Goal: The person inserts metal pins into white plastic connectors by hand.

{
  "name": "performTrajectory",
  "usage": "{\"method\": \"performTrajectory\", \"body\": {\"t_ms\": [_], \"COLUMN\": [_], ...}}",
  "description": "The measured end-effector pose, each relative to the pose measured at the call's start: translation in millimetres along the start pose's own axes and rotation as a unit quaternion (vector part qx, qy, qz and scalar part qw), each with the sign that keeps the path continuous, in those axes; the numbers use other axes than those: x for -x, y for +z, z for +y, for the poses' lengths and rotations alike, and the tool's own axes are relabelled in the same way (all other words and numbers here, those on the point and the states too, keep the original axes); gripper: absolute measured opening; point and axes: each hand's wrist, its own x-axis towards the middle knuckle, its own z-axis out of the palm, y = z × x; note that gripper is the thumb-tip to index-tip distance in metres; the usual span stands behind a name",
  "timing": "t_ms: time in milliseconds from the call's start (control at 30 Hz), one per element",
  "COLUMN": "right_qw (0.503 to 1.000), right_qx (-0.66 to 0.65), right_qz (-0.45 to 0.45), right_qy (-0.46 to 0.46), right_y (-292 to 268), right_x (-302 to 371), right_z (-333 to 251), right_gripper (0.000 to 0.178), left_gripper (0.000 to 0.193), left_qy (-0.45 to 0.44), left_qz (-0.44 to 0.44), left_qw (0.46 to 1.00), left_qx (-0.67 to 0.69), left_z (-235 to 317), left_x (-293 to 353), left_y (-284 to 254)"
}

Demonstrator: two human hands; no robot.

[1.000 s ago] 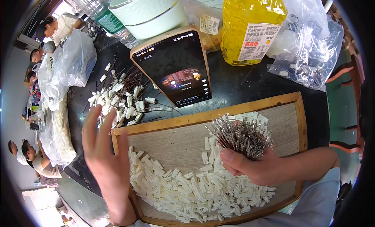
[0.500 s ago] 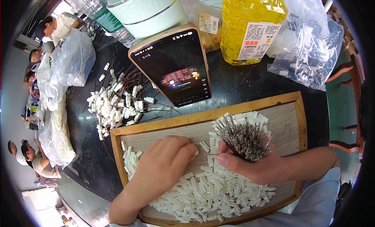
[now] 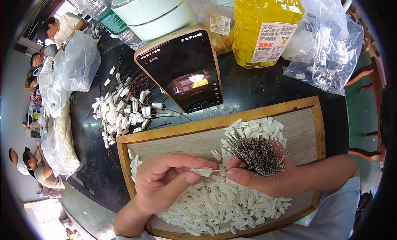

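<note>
A small white plastic connector housing [image 3: 202,171] is pinched between the thumb and fingers of my left hand [image 3: 159,184]. My right hand [image 3: 271,182] grips a thick bundle of thin dark wires with metal terminals [image 3: 264,156], their tips fanned upward. Its thumb and forefinger pinch a single wire, whose end meets the housing; how far it goes in is too small to tell. Both hands are over a wood-rimmed tray [image 3: 215,123]. Loose white housings [image 3: 223,209] lie heaped below them, with more behind the bundle and at the tray's left side.
Beyond the tray a phone [image 3: 184,74] leans against a pale green lidded container [image 3: 155,14]. Left of it lies a pile of wired white connectors [image 3: 124,105]. A yellow bottle [image 3: 264,29] and clear plastic bags [image 3: 326,54] stand behind. Several people sit at far left.
My left hand has turned and opened its palm toward me, bringing a white housing against the wire at my right fingertips. The wire bundle has tilted slightly; the phone's picture differs.
</note>
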Motion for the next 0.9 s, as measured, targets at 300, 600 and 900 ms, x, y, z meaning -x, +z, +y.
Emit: {"method": "performTrajectory", "body": {"t_ms": [300, 600, 900], "right_qw": [0.997, 0.996, 0.993], "right_qx": [-0.025, 0.037, 0.028], "right_qz": [-0.044, -0.061, -0.048], "right_qy": [-0.062, -0.052, -0.102], "right_y": [-0.6, -1.9, 1.9], "right_x": [0.2, -2.2, 0.2], "right_z": [11.2, 11.8, 14.4], "right_gripper": [0.020, 0.021, 0.017], "left_gripper": [0.017, 0.007, 0.020], "left_qy": [-0.032, 0.061, 0.078], "left_qz": [-0.023, 0.001, -0.007], "left_qw": [0.989, 0.975, 0.934], "left_qx": [-0.142, -0.214, -0.347], "left_z": [7.8, 9.8, 16.2], "left_x": [-1.8, -4.9, -6.2], "left_y": [8.9, 10.1, 11.7]}}
